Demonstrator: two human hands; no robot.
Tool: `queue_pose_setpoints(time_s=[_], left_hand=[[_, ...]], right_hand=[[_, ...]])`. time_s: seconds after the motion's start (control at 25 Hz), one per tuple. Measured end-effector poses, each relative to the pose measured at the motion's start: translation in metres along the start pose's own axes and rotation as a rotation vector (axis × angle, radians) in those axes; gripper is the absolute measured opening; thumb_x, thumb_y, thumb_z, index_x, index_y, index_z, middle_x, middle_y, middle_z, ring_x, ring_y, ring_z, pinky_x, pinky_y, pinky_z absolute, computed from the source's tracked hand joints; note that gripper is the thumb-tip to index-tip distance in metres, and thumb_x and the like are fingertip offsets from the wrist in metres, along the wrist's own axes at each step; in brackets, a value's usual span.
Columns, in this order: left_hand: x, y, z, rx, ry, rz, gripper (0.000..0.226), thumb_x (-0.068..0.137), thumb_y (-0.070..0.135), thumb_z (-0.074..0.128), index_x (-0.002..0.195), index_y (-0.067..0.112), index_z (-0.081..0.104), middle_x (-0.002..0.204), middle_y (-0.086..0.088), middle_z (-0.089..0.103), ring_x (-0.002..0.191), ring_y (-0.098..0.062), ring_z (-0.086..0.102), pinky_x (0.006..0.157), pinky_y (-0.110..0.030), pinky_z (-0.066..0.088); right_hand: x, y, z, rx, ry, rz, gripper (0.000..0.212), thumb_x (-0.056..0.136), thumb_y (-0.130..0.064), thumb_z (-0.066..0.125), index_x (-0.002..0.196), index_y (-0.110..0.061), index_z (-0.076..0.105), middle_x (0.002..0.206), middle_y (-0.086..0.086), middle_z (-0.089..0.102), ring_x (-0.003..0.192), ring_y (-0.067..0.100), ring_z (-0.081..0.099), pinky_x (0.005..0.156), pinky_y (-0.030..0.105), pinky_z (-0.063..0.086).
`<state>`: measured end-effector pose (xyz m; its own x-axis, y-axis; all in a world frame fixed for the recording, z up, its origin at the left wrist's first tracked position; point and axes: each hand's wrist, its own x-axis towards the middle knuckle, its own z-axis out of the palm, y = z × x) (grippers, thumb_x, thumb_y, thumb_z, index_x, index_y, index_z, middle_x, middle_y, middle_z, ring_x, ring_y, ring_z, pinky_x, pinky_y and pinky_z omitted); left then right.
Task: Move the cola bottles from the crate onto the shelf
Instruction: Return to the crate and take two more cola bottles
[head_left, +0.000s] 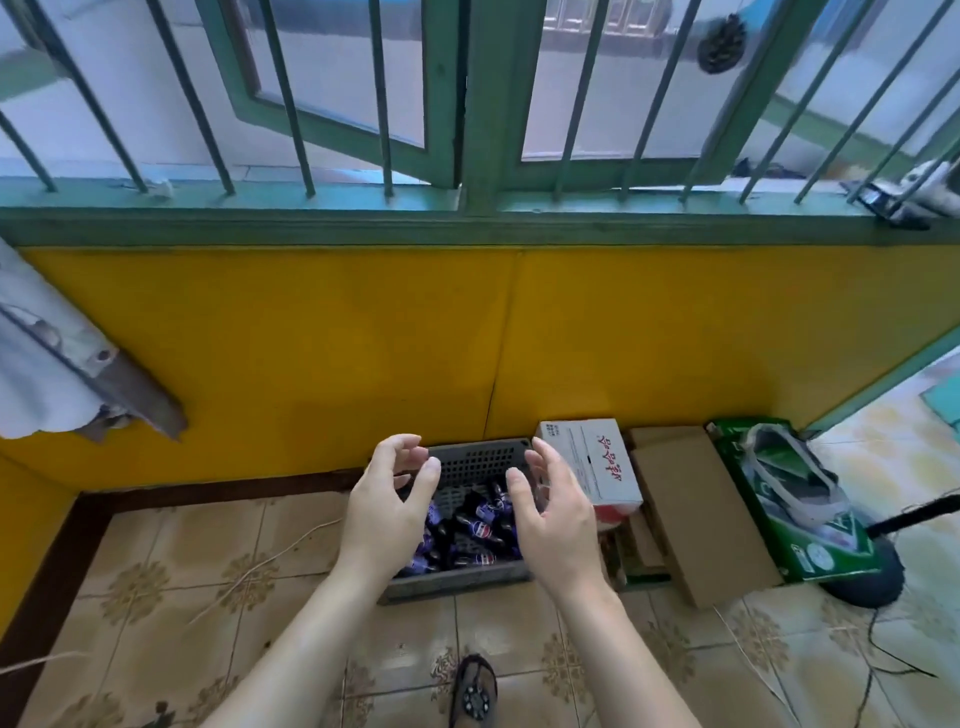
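Observation:
A grey plastic crate (475, 458) sits on the tiled floor against the yellow wall. Several dark cola bottles (475, 525) with blue labels lie jumbled inside it. My left hand (392, 499) hovers above the crate's left side, fingers loosely curved, holding nothing. My right hand (553, 506) hovers above the crate's right side, palm facing left, also empty. Both hands partly hide the bottles. No shelf is in view.
A white carton (597, 462), brown cardboard boxes (691, 504) and a green box (789, 499) with a plastic bag line the wall to the right. A black fan base (872, 577) and cables lie at far right. A barred window with a green sill (363, 218) is above. My sandalled foot (474, 691) is at the bottom.

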<state>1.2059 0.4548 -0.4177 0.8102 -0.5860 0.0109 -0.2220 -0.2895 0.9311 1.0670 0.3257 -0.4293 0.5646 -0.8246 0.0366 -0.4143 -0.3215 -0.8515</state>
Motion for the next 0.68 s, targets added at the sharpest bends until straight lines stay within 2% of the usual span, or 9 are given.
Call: queue_pose_setpoints(time_s=[0.2, 0.4, 0.68], left_hand=[[0.081, -0.026, 0.026, 0.064, -0.016, -0.104, 0.028, 0.099, 0.036, 0.058, 0.125, 0.033, 0.052, 0.114, 0.018, 0.062, 0.110, 0.002, 0.057, 0.095, -0.029, 0.049], [0.130, -0.075, 0.038, 0.087, -0.073, -0.228, 0.032, 0.097, 0.036, 0.062, 0.127, 0.032, 0.051, 0.115, 0.019, 0.060, 0.112, -0.002, 0.058, 0.102, -0.036, 0.049], [0.187, -0.176, 0.051, 0.188, -0.209, -0.289, 0.045, 0.096, 0.037, 0.063, 0.136, 0.025, 0.048, 0.122, 0.011, 0.059, 0.118, -0.008, 0.055, 0.103, -0.031, 0.045]], right_hand=[[0.090, 0.028, 0.030, -0.072, -0.132, 0.063, 0.054, 0.102, -0.046, 0.052, 0.151, -0.027, 0.041, 0.142, -0.009, 0.055, 0.129, 0.006, 0.051, 0.109, 0.037, 0.047], [0.138, 0.052, 0.070, -0.159, -0.257, 0.117, 0.056, 0.103, -0.044, 0.052, 0.153, -0.024, 0.038, 0.146, -0.007, 0.053, 0.133, 0.007, 0.047, 0.111, 0.033, 0.043], [0.184, 0.112, 0.156, -0.262, -0.363, 0.173, 0.058, 0.103, -0.044, 0.051, 0.155, -0.023, 0.036, 0.149, -0.003, 0.052, 0.137, 0.015, 0.048, 0.108, 0.032, 0.042]])
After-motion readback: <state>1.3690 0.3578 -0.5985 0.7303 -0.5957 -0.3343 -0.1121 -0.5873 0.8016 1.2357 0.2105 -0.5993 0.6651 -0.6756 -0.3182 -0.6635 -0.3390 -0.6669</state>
